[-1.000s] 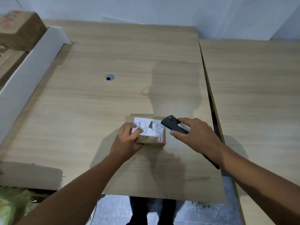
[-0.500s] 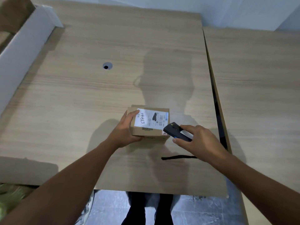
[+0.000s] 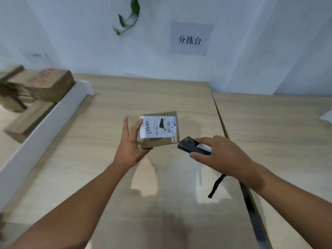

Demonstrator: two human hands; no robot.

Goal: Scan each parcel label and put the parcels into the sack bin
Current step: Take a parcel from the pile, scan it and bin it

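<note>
Far left: stacked cardboard boxes (image 3: 42,85), blurred, sitting behind a white divider board (image 3: 45,126) that runs diagonally along the left edge of the bench (image 3: 100,177).

Upper centre-left, on the wall: a hanging sprig of green leaves (image 3: 133,9).

Centre-left: left hand (image 3: 130,146) holds the parcel (image 3: 159,141) by its left edge. The thumb lies on the top face at the corner of the label (image 3: 158,126), the palm is under the near-left corner, and one finger stands straight up beside the edge. The grip is closed on the box.

Centre: the parcel is a small brown carton held above the bench, top face tilted toward the camera. The white label covers most of that face and carries handwritten digits on its left part, a dark blot in the middle and a barcode on the right. A small red-marked sticker sits at the near-right corner.

Above, on the wall: a paper sign (image 3: 190,39) with three printed characters.

Centre-right: right hand (image 3: 221,155) has its fingers curled round a dark handheld scanner (image 3: 191,147). The scanner's head points at the parcel's near-right corner, close to it but not touching. A black strap (image 3: 216,185) hangs below the wrist.

Right: a second bench (image 3: 273,133) abuts the first along a narrow seam; the corner of a white sheet (image 3: 326,116) shows at the frame edge
</note>
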